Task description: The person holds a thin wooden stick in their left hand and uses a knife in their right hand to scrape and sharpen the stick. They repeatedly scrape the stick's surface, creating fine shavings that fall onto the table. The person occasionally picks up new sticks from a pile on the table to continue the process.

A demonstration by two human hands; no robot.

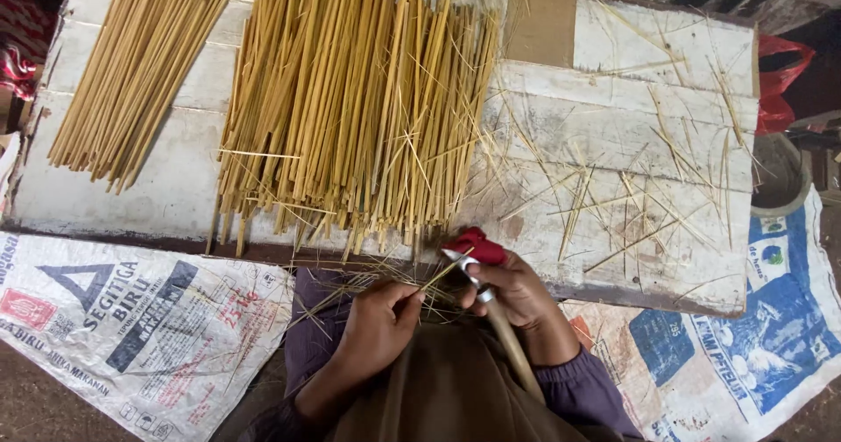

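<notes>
My left hand [381, 319] pinches a thin yellow bamboo stick [438, 275] near my lap. The stick runs up and right toward my right hand [517, 293]. That hand grips a knife with a red-wrapped top [475, 246] and a long wooden handle [515, 350], its blade against the stick. Both hands work just below the near edge of a white wooden board [613, 127]. A big pile of bamboo sticks [350, 100] lies on the board right above my hands.
A smaller bundle of sticks [131, 65] lies at the board's left. Loose slivers [631, 197] litter its right side. Printed woven sacks [140, 328] [753, 337] cover the ground left and right. A red bag [780, 83] and a round container [780, 175] sit at far right.
</notes>
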